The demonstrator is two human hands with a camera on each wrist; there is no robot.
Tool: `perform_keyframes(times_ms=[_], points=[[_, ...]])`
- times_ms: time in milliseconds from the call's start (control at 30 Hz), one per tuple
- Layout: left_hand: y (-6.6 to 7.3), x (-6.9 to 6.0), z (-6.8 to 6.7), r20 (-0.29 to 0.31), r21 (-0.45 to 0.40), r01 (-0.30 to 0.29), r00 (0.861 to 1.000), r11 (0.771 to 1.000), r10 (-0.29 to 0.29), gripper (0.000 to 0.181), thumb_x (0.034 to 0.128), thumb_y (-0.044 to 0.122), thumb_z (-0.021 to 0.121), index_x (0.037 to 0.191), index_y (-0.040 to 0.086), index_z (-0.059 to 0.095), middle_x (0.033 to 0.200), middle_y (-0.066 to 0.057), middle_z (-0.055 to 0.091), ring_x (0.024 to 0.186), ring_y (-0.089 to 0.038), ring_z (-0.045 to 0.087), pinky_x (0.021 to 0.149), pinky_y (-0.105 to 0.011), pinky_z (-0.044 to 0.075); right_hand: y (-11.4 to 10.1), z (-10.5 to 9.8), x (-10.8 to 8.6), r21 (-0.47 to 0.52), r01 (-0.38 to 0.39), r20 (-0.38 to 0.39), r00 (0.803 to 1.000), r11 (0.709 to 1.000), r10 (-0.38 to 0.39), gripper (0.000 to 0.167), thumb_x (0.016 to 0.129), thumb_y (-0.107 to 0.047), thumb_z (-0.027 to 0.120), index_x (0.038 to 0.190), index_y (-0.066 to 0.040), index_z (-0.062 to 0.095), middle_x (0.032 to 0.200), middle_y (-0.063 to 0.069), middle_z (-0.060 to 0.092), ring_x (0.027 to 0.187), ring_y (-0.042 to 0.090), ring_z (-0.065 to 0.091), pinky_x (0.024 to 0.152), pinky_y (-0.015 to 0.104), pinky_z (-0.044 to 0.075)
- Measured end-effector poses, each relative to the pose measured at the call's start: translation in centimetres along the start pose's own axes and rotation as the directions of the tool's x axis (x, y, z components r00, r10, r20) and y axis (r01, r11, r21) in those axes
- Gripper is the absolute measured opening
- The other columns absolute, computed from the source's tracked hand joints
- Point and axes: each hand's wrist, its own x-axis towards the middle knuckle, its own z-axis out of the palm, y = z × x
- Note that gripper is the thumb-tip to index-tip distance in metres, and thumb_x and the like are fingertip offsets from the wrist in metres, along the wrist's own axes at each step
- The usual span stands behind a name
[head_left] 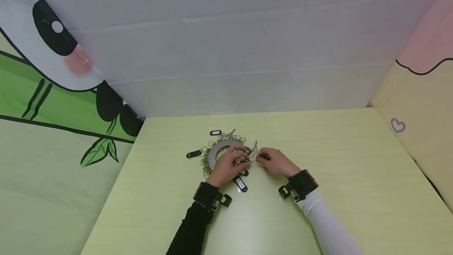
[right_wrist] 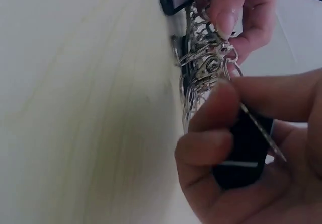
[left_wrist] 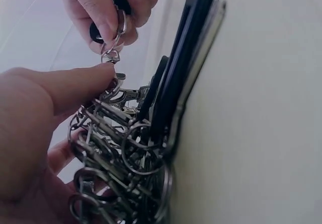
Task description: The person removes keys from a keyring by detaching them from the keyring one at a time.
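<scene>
A grey ring-shaped plate (head_left: 212,156) lies on the table, its rim lined with many small metal clasps and rings (left_wrist: 108,148). My left hand (head_left: 228,165) reaches over its right side and pinches a clasp between thumb and fingers. Just right of the plate, my right hand (head_left: 277,162) has its fingers curled round a black key tag (right_wrist: 246,153) and a key (right_wrist: 264,133), which a ring links to the clasp at my left fingertips. In the left wrist view my right hand (left_wrist: 113,12) holds the upper end of that clasp's ring.
Black-framed tags hang from the plate at its left (head_left: 194,154), top (head_left: 215,132) and lower right (head_left: 241,184). Keys (head_left: 231,132) stick out at the top. A pale wooden table (head_left: 354,176) extends around, with a grey-white cloth wall (head_left: 247,50) behind and printed panels at both sides.
</scene>
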Motion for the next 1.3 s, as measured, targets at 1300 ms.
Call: perform_keyframes(times_ms=[1300], points=[[-0.1, 0.4, 0.3, 0.124, 0.036, -0.133, 0.984, 0.990, 0.128, 0.013, 0.1036, 0.029, 0.065, 0.102, 0.017, 0.064, 0.112, -0.005, 0.065, 0.122, -0.027, 0.051, 0.107, -0.048, 0.039, 1.9, -0.7, -0.6, 0.204, 0.110, 0.185, 0.972, 0.973, -0.148, 0.025, 0.112, -0.011, 0.045, 0.130, -0.009, 0.063, 0.095, 0.013, 0.067, 0.082, 0.020, 0.062, 0.074, 0.031, 0.054]])
